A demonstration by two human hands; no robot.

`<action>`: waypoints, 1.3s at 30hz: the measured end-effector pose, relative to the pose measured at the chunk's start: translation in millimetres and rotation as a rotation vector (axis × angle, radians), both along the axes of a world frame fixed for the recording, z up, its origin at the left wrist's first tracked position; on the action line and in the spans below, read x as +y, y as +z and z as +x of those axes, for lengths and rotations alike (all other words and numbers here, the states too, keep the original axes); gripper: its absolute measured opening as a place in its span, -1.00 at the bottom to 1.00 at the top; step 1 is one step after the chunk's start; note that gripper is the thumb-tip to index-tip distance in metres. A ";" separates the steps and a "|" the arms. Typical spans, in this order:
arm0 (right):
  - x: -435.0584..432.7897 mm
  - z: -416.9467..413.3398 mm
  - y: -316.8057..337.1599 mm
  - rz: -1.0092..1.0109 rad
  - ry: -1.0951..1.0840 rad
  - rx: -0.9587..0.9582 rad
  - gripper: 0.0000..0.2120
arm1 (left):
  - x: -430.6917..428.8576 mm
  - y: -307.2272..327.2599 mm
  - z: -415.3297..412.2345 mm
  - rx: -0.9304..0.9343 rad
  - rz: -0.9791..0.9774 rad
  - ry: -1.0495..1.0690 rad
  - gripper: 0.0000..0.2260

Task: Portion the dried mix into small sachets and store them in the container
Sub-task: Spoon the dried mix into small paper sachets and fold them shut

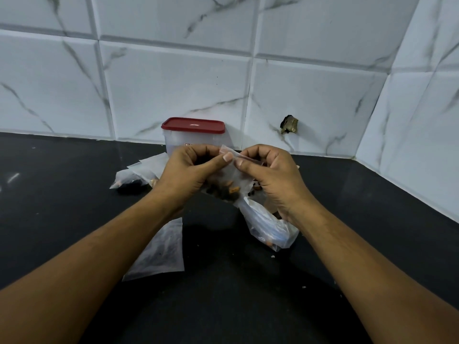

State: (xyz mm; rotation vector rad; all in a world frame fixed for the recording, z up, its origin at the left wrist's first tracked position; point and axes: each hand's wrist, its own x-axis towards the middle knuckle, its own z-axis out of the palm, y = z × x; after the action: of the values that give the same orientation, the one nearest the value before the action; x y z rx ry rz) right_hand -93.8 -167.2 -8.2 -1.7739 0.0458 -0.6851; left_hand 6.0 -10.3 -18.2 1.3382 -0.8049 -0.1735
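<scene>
The left hand [188,170] and right hand [270,175] each pinch the top edge of one small sachet [229,173], held above the bench [62,194]. Dried mix [226,191] sits in its bottom. Just behind the hands stands the red-lidded container [193,137], its lower part hidden. The right wrist half covers a clear bag [268,227]. Filled sachets [139,172] lie left of the left hand.
</scene>
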 end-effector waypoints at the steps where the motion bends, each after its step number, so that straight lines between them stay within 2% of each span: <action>1: -0.1 0.1 0.2 -0.011 0.012 0.002 -0.95 | 0.3 -0.2 0.6 -0.002 0.007 0.005 -0.86; 8: 1.8 -0.6 -0.3 -0.034 0.030 0.004 -0.95 | 0.8 -0.8 4.3 -0.001 0.024 0.004 -0.92; 19: -0.8 -0.8 1.3 -0.028 0.007 0.034 -0.93 | -0.1 -1.7 3.1 0.004 0.031 -0.004 -0.88; 23: 0.7 -0.9 1.5 0.053 0.024 0.056 -0.86 | 1.4 -1.4 5.3 0.065 -0.008 -0.009 -0.85; 27: 0.8 -0.5 1.4 0.097 0.017 0.059 -0.91 | 0.1 -2.6 6.4 0.061 -0.018 -0.033 -0.89; 34: -1.5 0.7 0.5 -0.017 0.019 0.044 -0.93 | -0.3 -3.1 6.7 0.078 -0.002 -0.082 -0.83; 39: 1.1 0.8 0.6 0.070 0.026 0.036 -0.93 | 0.4 -5.5 12.4 0.133 -0.035 -0.051 -0.70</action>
State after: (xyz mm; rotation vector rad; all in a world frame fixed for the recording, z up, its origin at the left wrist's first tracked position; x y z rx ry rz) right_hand -93.0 -166.1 -7.7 -1.7171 0.0697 -0.6261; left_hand 18.4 -9.9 -23.7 1.2607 -0.7266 -0.2845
